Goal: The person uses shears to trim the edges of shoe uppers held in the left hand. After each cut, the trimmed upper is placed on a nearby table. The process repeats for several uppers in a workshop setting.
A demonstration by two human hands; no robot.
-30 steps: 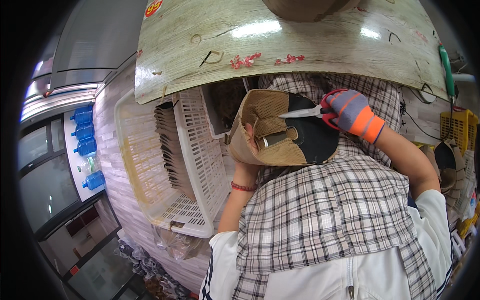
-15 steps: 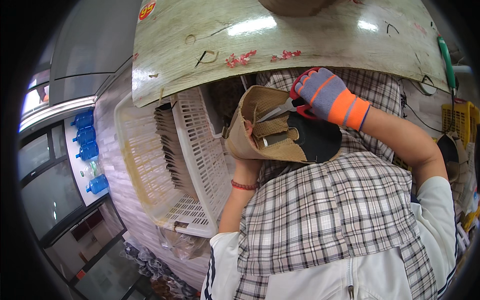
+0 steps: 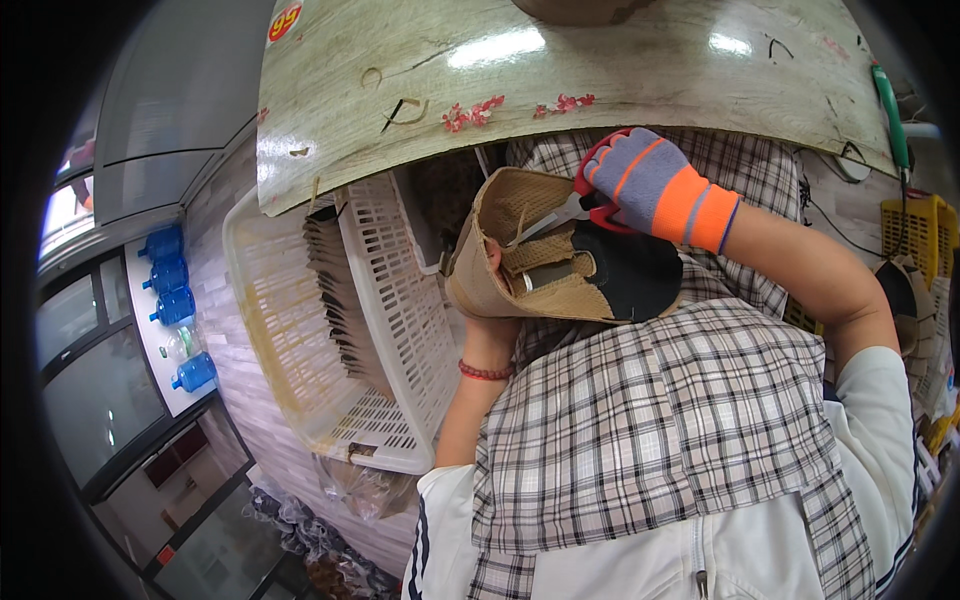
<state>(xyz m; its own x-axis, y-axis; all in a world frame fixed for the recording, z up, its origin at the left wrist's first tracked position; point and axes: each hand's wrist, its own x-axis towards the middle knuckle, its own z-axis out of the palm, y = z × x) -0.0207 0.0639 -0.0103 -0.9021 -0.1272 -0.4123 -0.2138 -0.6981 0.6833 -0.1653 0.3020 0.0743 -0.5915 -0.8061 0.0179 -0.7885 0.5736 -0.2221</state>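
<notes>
My right hand (image 3: 650, 180), in a grey and orange glove, is closed round the red-handled scissors (image 3: 604, 212). Their metal blades reach into the opening of a tan shoe upper (image 3: 470, 275) with black lining at its right end. A thin tan strand stands up beside the blade tips; whether they touch it I cannot tell. From below and the left, my left hand (image 3: 490, 340) grips the upper, bare, with a fingertip showing over its edge. Most of the left fingers are hidden by the upper, which is held above my lap.
The wood-patterned table (image 3: 340, 130) lies just beyond my hands, with thread scraps on it. To the left stands a white plastic basket (image 3: 400, 330) holding a row of stacked dark-edged pieces (image 3: 345, 300). A green-handled tool (image 3: 888, 115) hangs at the table's right edge; a yellow crate (image 3: 915, 235) is behind it.
The whole view has shifted slightly. Both hands keep their hold, and the scissor blades remain inside the shoe upper near the strand.
</notes>
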